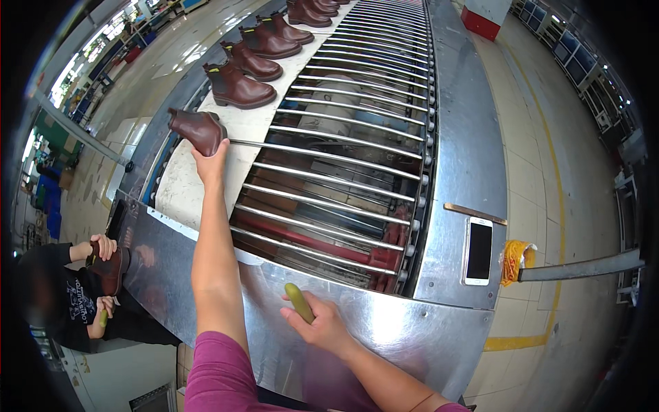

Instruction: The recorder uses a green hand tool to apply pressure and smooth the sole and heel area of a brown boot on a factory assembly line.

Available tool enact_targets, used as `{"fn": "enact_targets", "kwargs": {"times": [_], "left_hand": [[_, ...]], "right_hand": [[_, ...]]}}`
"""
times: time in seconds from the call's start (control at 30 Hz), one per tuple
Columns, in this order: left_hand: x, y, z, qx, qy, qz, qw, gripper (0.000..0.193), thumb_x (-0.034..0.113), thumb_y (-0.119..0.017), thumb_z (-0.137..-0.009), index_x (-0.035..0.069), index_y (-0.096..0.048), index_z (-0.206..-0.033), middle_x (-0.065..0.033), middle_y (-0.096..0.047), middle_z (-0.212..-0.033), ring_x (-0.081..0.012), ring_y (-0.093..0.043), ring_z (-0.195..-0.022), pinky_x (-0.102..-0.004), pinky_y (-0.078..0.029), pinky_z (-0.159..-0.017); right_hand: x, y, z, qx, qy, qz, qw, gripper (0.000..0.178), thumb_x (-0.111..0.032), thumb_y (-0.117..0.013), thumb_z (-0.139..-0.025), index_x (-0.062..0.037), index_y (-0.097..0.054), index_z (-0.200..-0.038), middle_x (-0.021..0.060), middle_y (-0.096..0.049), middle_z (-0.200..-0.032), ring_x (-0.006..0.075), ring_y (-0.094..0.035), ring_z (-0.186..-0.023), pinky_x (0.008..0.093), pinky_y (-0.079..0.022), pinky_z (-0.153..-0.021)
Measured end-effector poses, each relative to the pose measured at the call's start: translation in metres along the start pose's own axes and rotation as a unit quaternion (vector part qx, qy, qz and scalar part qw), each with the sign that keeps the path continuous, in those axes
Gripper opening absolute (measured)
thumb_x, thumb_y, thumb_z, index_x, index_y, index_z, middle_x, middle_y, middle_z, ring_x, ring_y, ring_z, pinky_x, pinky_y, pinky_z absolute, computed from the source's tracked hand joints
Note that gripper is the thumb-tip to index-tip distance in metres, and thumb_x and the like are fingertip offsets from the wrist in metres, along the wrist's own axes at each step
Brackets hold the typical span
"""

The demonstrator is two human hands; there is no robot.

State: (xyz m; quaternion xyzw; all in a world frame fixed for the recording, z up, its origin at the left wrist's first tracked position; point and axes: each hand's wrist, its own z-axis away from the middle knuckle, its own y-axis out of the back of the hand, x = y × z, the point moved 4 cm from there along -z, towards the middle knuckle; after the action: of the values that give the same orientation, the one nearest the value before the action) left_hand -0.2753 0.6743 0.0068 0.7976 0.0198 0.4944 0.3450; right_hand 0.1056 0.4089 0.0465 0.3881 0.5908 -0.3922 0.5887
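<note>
Brown boot (198, 130) — in left hand (211, 165)

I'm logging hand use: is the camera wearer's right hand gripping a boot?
No, the right hand holds a green object; the left hand grips a brown boot.

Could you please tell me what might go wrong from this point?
The left hand holds the tilted brown boot near one end, so it could slip and topple onto the white belt.
The phone lies on the metal ledge near its outer edge; a bump might knock it off.
The right hand holds an olive-green object above bare metal; a loosened grip could drop it.
</note>
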Motion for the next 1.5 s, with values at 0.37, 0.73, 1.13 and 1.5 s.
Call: {"fn": "enact_targets", "kwargs": {"times": [0.37,0.73,1.13,1.5], "left_hand": [[0.058,0.139,0.163,-0.058,0.017,0.614,0.787,0.067,0.047,-0.072,-0.097,0.007,-0.052,-0.147,-0.0048,-0.058,-0.143,-0.0184,-0.055,-0.129,-0.0496,-0.047,-0.105],[0.024,0.299,0.332,-0.212,0.031,0.802,0.557,0.103,0.077,-0.052,-0.095,0.006,-0.025,-0.163,-0.0248,-0.045,-0.155,-0.0450,-0.055,-0.134,-0.0581,-0.055,-0.102],[0.024,0.283,0.548,-0.114,0.263,0.616,0.734,0.051,0.027,-0.077,-0.096,0.001,-0.058,-0.135,-0.0079,-0.064,-0.124,-0.0184,-0.062,-0.113,-0.0346,-0.049,-0.098],[0.045,0.273,0.546,-0.156,0.046,0.400,0.902,0.040,0.030,-0.071,-0.100,-0.004,-0.064,-0.121,-0.0111,-0.070,-0.111,-0.0199,-0.064,-0.101,-0.0338,-0.049,-0.092]], "right_hand": [[-0.004,0.005,0.004,-0.003,-0.021,0.000,1.000,0.028,-0.023,-0.076,-0.095,-0.0055,-0.072,-0.116,0.0006,-0.061,-0.069,0.0087,-0.057,-0.065,0.0275,-0.047,-0.063],[0.001,0.007,0.001,0.002,-0.073,-0.137,0.988,0.024,-0.025,-0.070,-0.100,-0.0051,-0.066,-0.113,-0.0027,-0.053,-0.064,0.0071,-0.049,-0.050,0.0254,-0.040,-0.048],[-0.007,0.077,0.097,0.101,0.019,-0.003,0.995,0.027,-0.030,-0.071,-0.100,-0.0047,-0.066,-0.109,-0.0043,-0.050,-0.063,0.0054,-0.043,-0.047,0.0233,-0.034,-0.044],[-0.033,0.139,0.227,0.228,-0.030,-0.047,0.972,0.040,-0.037,-0.063,-0.104,-0.0001,-0.064,-0.119,-0.0003,-0.051,-0.067,0.0082,-0.047,-0.052,0.0249,-0.038,-0.048]]}}
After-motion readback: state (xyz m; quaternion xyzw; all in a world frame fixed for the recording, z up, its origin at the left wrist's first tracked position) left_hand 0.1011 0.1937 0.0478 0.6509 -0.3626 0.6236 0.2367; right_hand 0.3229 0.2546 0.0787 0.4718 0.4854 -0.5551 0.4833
